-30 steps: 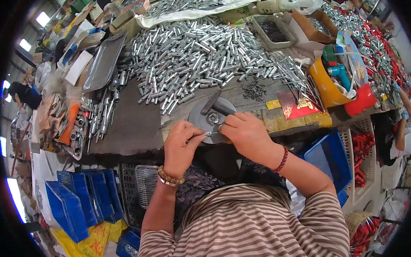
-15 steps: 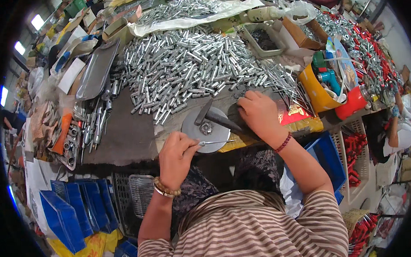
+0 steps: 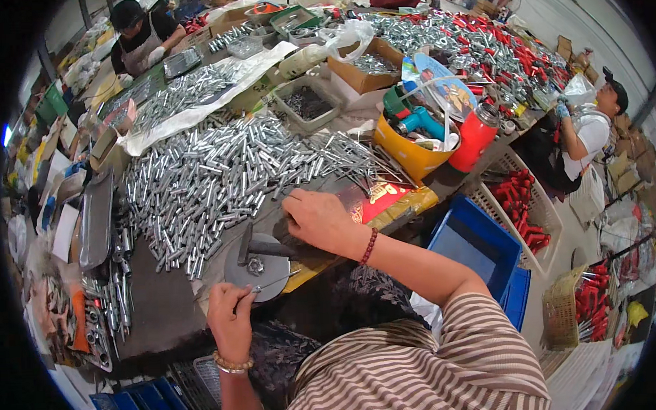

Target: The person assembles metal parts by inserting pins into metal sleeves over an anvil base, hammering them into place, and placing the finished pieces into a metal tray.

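And here's the left grip (image 3: 231, 317), thumb and fingers pinching the thicker end of a slim silver metal shaft (image 3: 276, 281), its thin end pointing out to the right over a round grey metal disc (image 3: 234, 275)! Just beyond that pinch, on the disc, sits a small round silver metal piece (image 3: 256, 265), with a dark-headed hammer (image 3: 268, 247) lying right behind it. Over to the right grip (image 3: 317, 216): palm down, fingers curled low by the near edge of the big heap of silver metal tubes (image 3: 197, 188). Is it pinching anything? Can't tell, the fingertips' undersides are hidden! Just right of that grip, a red-and-gold paper packet (image 3: 386, 200); farther right and beyond, a yellow plastic tub (image 3: 413, 155) crammed with tools, a red canister (image 3: 476, 138) beside it. And left of the left grip, bare dark worktop (image 3: 158, 312)!
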{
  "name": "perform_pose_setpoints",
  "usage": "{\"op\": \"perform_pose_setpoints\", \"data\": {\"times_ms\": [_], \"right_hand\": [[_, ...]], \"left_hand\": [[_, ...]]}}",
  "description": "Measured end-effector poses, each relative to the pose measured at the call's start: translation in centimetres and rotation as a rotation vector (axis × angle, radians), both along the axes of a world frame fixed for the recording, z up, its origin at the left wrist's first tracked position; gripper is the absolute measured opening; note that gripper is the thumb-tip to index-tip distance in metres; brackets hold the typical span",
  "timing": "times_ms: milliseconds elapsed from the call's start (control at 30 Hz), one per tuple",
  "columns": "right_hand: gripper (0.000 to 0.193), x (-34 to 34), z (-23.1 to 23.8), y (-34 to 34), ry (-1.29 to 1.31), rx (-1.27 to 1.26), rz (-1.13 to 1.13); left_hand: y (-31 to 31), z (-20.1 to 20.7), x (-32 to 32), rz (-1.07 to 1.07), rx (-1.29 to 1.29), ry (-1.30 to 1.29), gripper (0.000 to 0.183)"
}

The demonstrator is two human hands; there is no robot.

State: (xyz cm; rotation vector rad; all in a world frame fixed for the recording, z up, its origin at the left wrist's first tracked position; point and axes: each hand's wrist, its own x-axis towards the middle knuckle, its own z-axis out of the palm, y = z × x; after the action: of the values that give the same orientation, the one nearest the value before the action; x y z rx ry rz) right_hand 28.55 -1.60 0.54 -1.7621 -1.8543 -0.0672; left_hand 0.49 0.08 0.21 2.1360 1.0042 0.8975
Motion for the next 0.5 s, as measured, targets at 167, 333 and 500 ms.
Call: {"op": "perform_pose_setpoints", "data": {"times_ms": [167, 333, 500], "right_hand": [[0.015, -3.0, 1.1, -0.6, 0.316, -0.026, 0.103], [0.022, -7.6, 1.8, -1.8, 0.184, -0.024, 0.407], [0.03, -10.4, 1.1, -1.5, 0.335, 0.062, 0.476]], "left_hand": [[0.1, 0.0, -0.1, -0.011, -0.001, 0.006, 0.01], [0.4, -0.5, -0.4, -0.04, 0.024, 0.018, 0.013], [0.1, -1.2, -0.1, 0.042, 0.102, 0.05, 0.018]]}}
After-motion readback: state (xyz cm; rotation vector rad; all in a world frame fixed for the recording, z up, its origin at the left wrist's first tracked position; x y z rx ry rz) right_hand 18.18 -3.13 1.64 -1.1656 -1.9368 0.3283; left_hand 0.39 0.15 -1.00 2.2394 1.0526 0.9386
